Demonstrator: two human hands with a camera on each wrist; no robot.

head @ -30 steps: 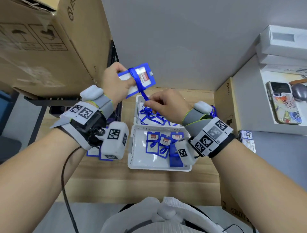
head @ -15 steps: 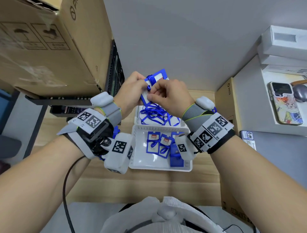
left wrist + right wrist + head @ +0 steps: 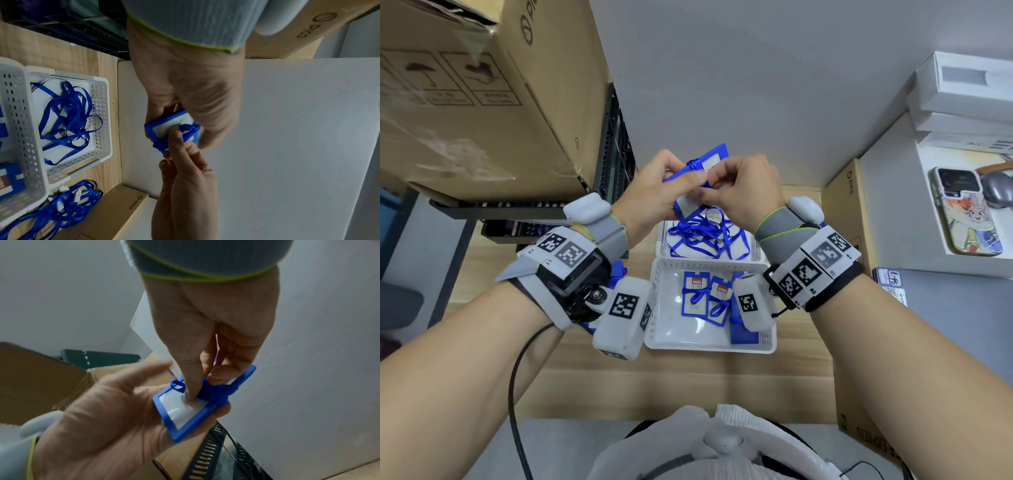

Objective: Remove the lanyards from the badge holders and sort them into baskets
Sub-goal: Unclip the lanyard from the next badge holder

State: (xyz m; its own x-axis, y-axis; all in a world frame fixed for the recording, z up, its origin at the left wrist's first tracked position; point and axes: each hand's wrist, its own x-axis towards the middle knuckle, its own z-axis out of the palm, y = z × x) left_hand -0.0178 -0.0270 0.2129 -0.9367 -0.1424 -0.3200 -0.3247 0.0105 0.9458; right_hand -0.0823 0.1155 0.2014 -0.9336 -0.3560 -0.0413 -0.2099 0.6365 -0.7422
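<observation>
A: Where is the badge holder (image 3: 186, 410) held?

B: It is held up in the air above the far basket (image 3: 751, 251), between both hands; the blue frame is gripped by the left hand (image 3: 650, 195), with the fingers curled under it and the thumb laid on its edge; a white card is seen inside the frame.

A: And what is done by the right hand (image 3: 744, 192)?

B: The lanyard (image 3: 219, 391) is pinched by it, where the blue strap is wound around the top part of the holder; in the right wrist view the thumb is pressed on the clear window and a bent finger is set against the strap; the strap is not yet removed from the holder.

A: How are the baskets filled?

B: Two white perforated baskets are placed on the wooden table (image 3: 688, 387), touching each other; loose blue lanyards (image 3: 702, 236) are collected in the far one; several badge holders (image 3: 707, 298) are laid in the near basket (image 3: 664, 329), some with short blue loops on them; in the left wrist view a further heap of lanyards with white clips (image 3: 59, 206) is seen on the table beside the baskets.

A: What else is seen around?

B: A large cardboard box (image 3: 482, 96) is placed at the left; a phone (image 3: 965, 212) is laid on a white surface at the right.
</observation>
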